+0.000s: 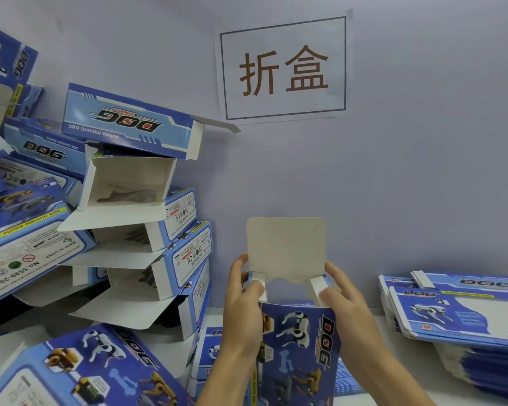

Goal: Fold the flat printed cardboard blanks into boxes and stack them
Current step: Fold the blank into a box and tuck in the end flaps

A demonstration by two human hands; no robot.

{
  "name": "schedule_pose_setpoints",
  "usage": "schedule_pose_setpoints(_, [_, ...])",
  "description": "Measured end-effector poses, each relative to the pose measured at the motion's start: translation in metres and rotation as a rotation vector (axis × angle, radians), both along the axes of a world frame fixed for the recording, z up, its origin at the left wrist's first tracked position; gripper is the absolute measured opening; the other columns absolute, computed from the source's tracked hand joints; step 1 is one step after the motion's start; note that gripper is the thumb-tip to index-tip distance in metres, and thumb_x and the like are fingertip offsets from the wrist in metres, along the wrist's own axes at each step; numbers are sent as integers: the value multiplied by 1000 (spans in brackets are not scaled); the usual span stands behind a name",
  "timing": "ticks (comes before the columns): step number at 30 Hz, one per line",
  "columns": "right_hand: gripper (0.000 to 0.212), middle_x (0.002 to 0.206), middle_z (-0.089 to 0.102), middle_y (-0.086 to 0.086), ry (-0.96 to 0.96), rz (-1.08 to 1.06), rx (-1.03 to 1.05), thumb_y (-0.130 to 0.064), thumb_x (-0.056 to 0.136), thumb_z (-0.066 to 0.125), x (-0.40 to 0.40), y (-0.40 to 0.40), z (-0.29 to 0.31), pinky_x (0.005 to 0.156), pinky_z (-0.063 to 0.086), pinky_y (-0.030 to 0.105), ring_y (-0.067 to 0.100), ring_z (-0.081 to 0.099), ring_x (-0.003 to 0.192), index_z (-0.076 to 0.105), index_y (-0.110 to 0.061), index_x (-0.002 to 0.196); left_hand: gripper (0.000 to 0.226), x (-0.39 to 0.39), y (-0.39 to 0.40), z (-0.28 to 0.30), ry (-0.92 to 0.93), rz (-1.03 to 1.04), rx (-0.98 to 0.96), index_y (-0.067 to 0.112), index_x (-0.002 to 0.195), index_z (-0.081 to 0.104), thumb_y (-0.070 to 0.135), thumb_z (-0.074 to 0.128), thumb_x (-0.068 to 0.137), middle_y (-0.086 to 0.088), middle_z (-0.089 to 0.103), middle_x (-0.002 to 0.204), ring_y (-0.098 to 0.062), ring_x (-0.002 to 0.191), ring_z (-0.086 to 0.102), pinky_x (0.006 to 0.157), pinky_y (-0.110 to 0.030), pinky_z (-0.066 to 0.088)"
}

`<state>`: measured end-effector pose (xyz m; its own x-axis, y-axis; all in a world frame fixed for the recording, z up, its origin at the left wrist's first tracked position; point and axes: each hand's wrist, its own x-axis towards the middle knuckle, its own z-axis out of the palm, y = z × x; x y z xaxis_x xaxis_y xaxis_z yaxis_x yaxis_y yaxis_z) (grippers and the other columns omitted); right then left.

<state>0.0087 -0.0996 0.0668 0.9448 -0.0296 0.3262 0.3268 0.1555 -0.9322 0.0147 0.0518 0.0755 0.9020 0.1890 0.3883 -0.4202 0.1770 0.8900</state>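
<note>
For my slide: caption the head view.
Both hands fold a box's side flaps inward.

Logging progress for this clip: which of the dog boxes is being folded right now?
The box in both hands, centre foreground, its white top flap upright; the others sit piled at left.

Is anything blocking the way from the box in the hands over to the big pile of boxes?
Nothing visible does. The box, held by both the left hand and the right hand, has open space between it and the pile of folded boxes on the left.
</note>
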Motion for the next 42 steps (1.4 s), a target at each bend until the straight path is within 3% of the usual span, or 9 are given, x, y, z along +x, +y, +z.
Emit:
schedule_pose_setpoints(6, [47, 113, 71, -7, -37, -31, 17, -18, 102, 49, -5, 2, 5, 101, 46, 62, 36, 63, 113, 51, -63, 117, 56, -4, 3, 3, -8, -6, 17, 58, 112, 54, 5, 46, 97, 3, 67, 106, -13, 86, 68, 54, -15, 52])
schedule_pose_setpoints(12, [32, 105, 72, 3, -47, -58, 128, -14, 100, 51, -2, 0, -1, 55, 54, 35, 31, 70, 69, 60, -45, 95, 36, -4, 0, 3, -77, 52, 3, 37, 84, 66, 6, 54, 96, 12, 73, 94, 3, 82, 67, 58, -7, 48])
schedule_pose_setpoints(18, [25, 104, 71, 18, -89, 7, 296, -33, 98, 44, -12, -1, -5, 67, 52, 41, 38, 68, 83, 67, -23, 91, 40, -8, 0, -3, -98, 8, -150, 21, 87, 67, 56, 47, 84, -13, 72, 102, -33, 101, 69, 86, -51, 55])
schedule_pose_setpoints(20, [33, 102, 73, 16, -83, 53, 276, -41, 96, 42, -7, -4, 0, 72, 54, 43, 34, 70, 85, 64, -17, 99, 27, -6, 1, -4, -91, -4, -108, 22, 84, 61, 49, 55, 81, -8, 71, 91, -26, 88, 72, 70, -39, 56])
schedule_pose_setpoints(23, [14, 69, 71, 11, -123, 133, 95, -9, 104, 43, -4, -11, -4, 59, 53, 19, 8, 69, 58, 52, -6, 94, 4, -3, 2, -6, -93, -9, -44, 19, 96, 57, 19, 58, 92, -4, 68, 89, -18, 79, 73, 55, -22, 54])
schedule_pose_setpoints(31, [26, 106, 70, 10, -48, 107, 127, -31, 74, 55, -5, -5, -12, 61, 57, 36, 32, 73, 87, 61, -28, 99, 32, -7, 4, -3, -53, 9, 1, 19, 87, 64, 1, 40, 99, 5, 68, 93, -24, 85, 74, 52, -29, 55])
schedule_pose_setpoints(35, [33, 105, 70, 14, -74, 148, 94, -32, 82, 71, -7, 0, 9, 61, 57, 27, 17, 74, 77, 57, -18, 108, 25, -8, -1, -6, -50, 5, -41, 22, 93, 68, 36, 48, 100, -5, 68, 109, -29, 100, 70, 67, -34, 56])
schedule_pose_setpoints(38, [66, 98, 74, -8, -140, 120, 43, -36, 67, 89, -2, -7, 18, 74, 59, 26, -3, 71, 75, 47, -18, 114, 58, -11, 0, -3, -50, -40, -108, 38, 110, 66, 79, 50, 74, -4, 68, 121, -30, 116, 64, 95, -52, 54])
schedule_pose_setpoints(42, [69, 118, 70, -5, -73, 256, -28, -24, 75, 78, -18, -14, 4, 83, 59, 48, 29, 72, 101, 45, -53, 128, 77, -11, -2, 2, -98, -65, -58, 54, 122, 54, 96, 48, 57, 13, 57, 137, -21, 133, 50, 106, -45, 47])
